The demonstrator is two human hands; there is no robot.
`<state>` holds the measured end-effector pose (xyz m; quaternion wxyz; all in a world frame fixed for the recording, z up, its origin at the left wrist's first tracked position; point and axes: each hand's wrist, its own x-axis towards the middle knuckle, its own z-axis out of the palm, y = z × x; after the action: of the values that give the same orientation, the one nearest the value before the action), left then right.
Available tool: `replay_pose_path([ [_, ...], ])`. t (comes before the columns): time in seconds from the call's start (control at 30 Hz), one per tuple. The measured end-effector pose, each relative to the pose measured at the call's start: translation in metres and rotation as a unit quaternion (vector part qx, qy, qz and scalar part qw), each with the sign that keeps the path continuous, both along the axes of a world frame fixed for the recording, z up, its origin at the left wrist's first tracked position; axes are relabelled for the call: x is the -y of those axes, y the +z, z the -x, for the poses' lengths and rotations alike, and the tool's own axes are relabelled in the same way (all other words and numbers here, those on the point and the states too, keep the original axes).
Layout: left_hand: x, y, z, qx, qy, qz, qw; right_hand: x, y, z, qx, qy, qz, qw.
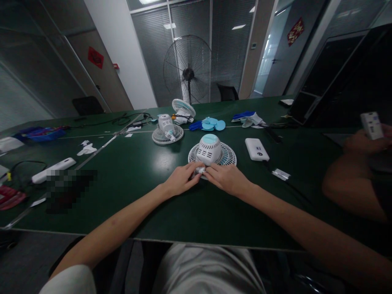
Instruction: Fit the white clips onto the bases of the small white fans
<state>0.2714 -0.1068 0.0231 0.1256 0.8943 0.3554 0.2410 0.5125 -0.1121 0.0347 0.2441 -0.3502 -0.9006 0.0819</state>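
Note:
A small white desk fan (212,152) lies face down on the green table (137,163), its motor housing with a pale blue cap pointing up. My left hand (181,179) and my right hand (226,178) meet at the fan's near edge. The fingers of both pinch a small white part (200,170) there. What exactly the part is I cannot make out.
A second fan (167,131) and a third (183,109) lie further back, with blue fan blades (212,124) beside them. A white power bank (256,149) sits right of my fan. Another person's arm (352,192) holding a white device (371,125) is at far right. Cables and a white bar (53,170) lie left.

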Motion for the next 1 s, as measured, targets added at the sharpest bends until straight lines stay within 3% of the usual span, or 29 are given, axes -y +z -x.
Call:
replay_pose_path([
  [0.07, -0.001, -0.002, 0.000, -0.004, 0.001, -0.008, 1.000, 0.003, -0.002, 0.007, -0.087, -0.002, 0.136, 0.987],
  [0.1, -0.001, -0.002, 0.000, -0.007, 0.002, -0.011, 1.000, 0.004, -0.003, 0.011, -0.130, -0.008, 0.227, 0.965],
  [0.17, -0.001, -0.003, 0.001, -0.011, 0.003, -0.015, 1.000, 0.005, -0.005, 0.016, -0.190, -0.024, 0.402, 0.895],
  [0.2, -0.001, -0.003, 0.001, -0.013, 0.002, -0.016, 1.000, 0.006, -0.005, 0.017, -0.203, -0.028, 0.457, 0.865],
  [0.23, -0.001, -0.003, 0.001, -0.014, 0.000, -0.015, 1.000, 0.006, -0.006, 0.017, -0.207, -0.030, 0.475, 0.855],
  [0.27, -0.001, -0.002, 0.001, -0.014, -0.003, -0.012, 1.000, 0.006, -0.006, 0.016, -0.202, -0.031, 0.452, 0.868],
  [0.3, 0.000, 0.000, 0.001, -0.014, -0.005, -0.008, 1.000, 0.007, -0.006, 0.013, -0.188, -0.036, 0.392, 0.900],
  [0.37, 0.000, 0.002, 0.000, -0.010, -0.010, 0.004, 1.000, 0.008, -0.004, 0.008, -0.129, -0.047, 0.211, 0.968],
  [0.4, 0.001, 0.003, 0.000, -0.008, -0.010, 0.009, 1.000, 0.008, -0.003, 0.005, -0.090, -0.050, 0.122, 0.987],
  [0.47, 0.001, 0.005, 0.000, -0.005, -0.007, 0.014, 1.000, 0.009, -0.001, 0.000, -0.014, -0.045, 0.006, 0.999],
  [0.57, 0.001, 0.004, 0.001, 0.000, -0.005, 0.014, 1.000, 0.005, 0.002, -0.005, 0.044, -0.033, -0.045, 0.997],
  [0.73, 0.001, 0.003, 0.002, 0.003, -0.002, 0.011, 1.000, 0.001, 0.002, -0.003, 0.008, -0.027, -0.008, 1.000],
  [0.8, 0.000, 0.004, 0.001, 0.000, -0.005, 0.010, 1.000, 0.002, 0.001, 0.001, -0.051, -0.020, 0.077, 0.995],
  [0.87, 0.000, 0.003, 0.001, -0.004, -0.005, 0.005, 1.000, 0.003, 0.001, 0.008, -0.128, -0.029, 0.240, 0.962],
  [0.93, 0.000, 0.002, 0.001, -0.010, -0.001, -0.002, 1.000, 0.005, 0.000, 0.013, -0.181, -0.047, 0.397, 0.898],
  [0.97, -0.001, 0.001, 0.001, -0.012, 0.001, -0.007, 1.000, 0.005, 0.000, 0.014, -0.192, -0.054, 0.436, 0.878],
  [1.0, -0.001, 0.001, 0.001, -0.014, 0.001, -0.011, 1.000, 0.006, 0.000, 0.014, -0.194, -0.058, 0.434, 0.878],
])
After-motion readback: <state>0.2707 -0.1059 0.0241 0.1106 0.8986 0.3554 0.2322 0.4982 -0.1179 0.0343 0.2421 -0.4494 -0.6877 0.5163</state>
